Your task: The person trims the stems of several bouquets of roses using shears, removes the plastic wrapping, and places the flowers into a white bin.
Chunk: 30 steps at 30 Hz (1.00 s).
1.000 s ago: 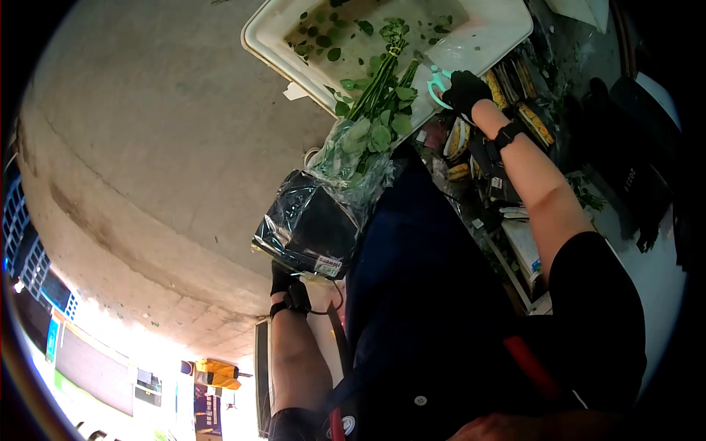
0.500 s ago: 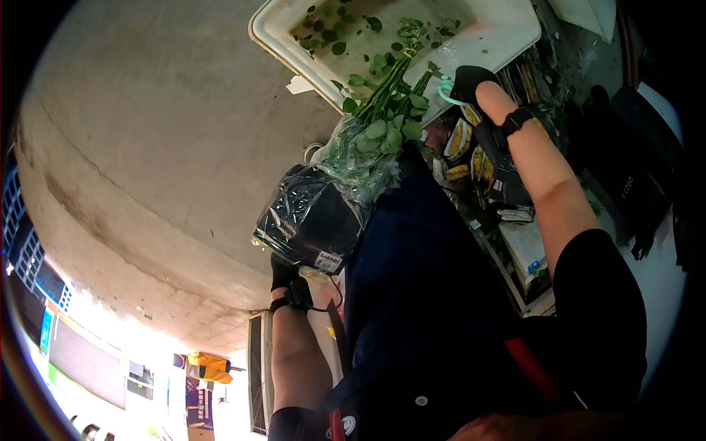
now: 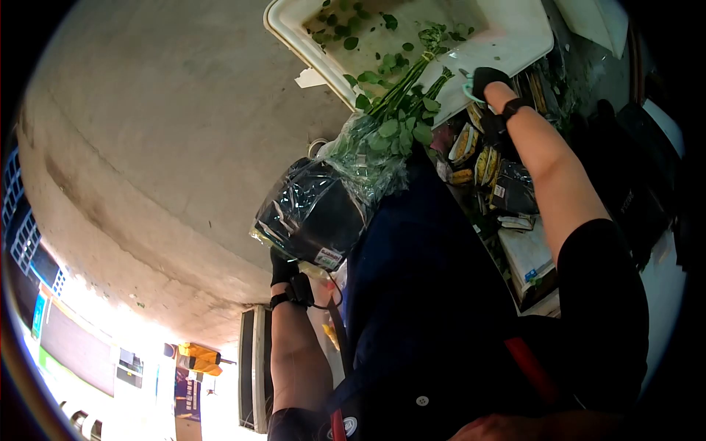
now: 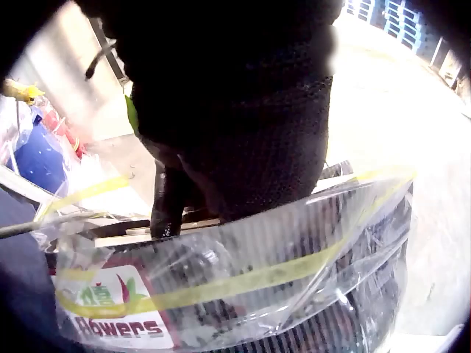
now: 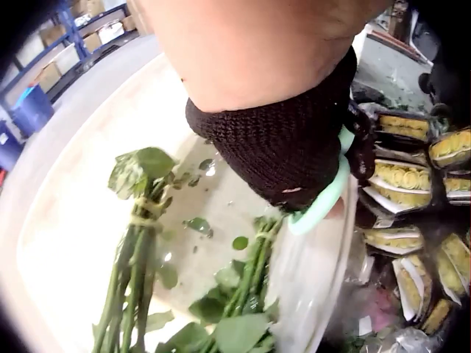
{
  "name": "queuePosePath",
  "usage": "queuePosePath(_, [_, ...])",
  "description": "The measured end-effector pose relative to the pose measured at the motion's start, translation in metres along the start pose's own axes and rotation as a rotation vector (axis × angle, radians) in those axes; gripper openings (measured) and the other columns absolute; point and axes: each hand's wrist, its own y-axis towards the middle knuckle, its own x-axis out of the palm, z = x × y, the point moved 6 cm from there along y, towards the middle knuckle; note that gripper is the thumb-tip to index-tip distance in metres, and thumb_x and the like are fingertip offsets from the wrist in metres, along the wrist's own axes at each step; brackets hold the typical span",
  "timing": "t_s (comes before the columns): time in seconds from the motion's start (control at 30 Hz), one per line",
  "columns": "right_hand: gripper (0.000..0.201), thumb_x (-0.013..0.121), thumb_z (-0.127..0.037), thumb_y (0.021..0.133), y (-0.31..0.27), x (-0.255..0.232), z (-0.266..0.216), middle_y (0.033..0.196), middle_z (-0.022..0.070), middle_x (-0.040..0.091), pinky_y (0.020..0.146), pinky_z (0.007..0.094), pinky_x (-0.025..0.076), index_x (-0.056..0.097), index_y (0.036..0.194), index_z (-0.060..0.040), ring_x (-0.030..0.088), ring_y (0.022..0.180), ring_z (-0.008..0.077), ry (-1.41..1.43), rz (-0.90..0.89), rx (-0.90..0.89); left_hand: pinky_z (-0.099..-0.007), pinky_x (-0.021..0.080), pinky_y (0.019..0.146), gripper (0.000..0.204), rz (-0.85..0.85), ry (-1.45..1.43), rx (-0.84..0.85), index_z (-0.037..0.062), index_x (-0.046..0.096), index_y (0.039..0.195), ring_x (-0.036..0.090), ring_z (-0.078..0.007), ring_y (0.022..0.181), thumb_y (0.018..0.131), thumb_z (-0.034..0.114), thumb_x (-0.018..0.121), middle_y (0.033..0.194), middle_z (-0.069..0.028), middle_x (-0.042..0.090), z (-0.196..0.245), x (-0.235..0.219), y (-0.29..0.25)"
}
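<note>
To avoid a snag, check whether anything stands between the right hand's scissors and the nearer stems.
Nothing visible does: between the scissors in the right hand and the nearer stems, only the white tub shows beneath.

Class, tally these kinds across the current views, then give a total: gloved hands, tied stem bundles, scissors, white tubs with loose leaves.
Gloved hands: 2
Tied stem bundles: 2
Scissors: 1
White tub with loose leaves: 1
Total: 6
</note>
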Motion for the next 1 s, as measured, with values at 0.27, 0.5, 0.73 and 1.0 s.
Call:
queuePosePath(0.27, [0.053, 0.061, -0.051, 0.072, -0.056, -0.022, 0.01, 0.107, 0.0145, 0.063, 0.084, 0.042, 0.048, 0.066, 0.1, -0.0065, 0.061, 0.098, 0.0314, -0.012, 0.036, -0.074, -0.031, 0.053, 0.06, 0.023, -0.086, 0.034, -0.042, 0.0003, 0.058, 0.103, 0.062, -0.0194, 0.075, 0.09, 0.016, 0.047, 0.088, -0.0091, 0.064, 0.008, 0.017, -0.014])
queuePosePath(0.5, [0.051, 0.062, -0.048, 0.071, -0.02, -0.019, -0.003, 0.105, 0.0171, 0.064, 0.084, 0.0422, 0.049, 0.067, 0.099, -0.0062, 0.062, 0.096, 0.0325, -0.054, -0.014, -0.136, -0.0313, 0.053, 0.059, 0.021, -0.118, 0.136, 0.075, -0.0004, 0.057, 0.104, 0.062, -0.0195, 0.076, 0.09, 0.011, 0.047, 0.09, -0.0087, 0.063, 0.009, 0.001, -0.004])
queuePosePath(0.73, [0.042, 0.06, -0.041, 0.074, -0.014, -0.031, -0.014, 0.106, 0.0133, 0.064, 0.082, 0.0425, 0.05, 0.067, 0.1, -0.0088, 0.062, 0.096, 0.0313, -0.061, -0.064, -0.061, -0.031, 0.053, 0.059, 0.023, -0.076, 0.23, 0.075, 0.0005, 0.058, 0.104, 0.061, -0.0186, 0.075, 0.091, 0.014, 0.045, 0.091, -0.0077, 0.063, 0.012, 0.003, -0.012])
queuePosePath(1.0, [0.063, 0.055, -0.057, 0.075, -0.045, -0.044, 0.028, 0.12, 0.0142, 0.057, 0.09, 0.0432, 0.046, 0.058, 0.115, -0.0082, 0.056, 0.109, 0.0306, -0.07, -0.003, 0.005, -0.0301, 0.053, 0.057, 0.025, -0.029, 0.088, 0.02, 0.002, 0.058, 0.102, 0.061, -0.0186, 0.073, 0.093, 0.022, 0.045, 0.089, -0.0074, 0.063, 0.009, 0.012, -0.019])
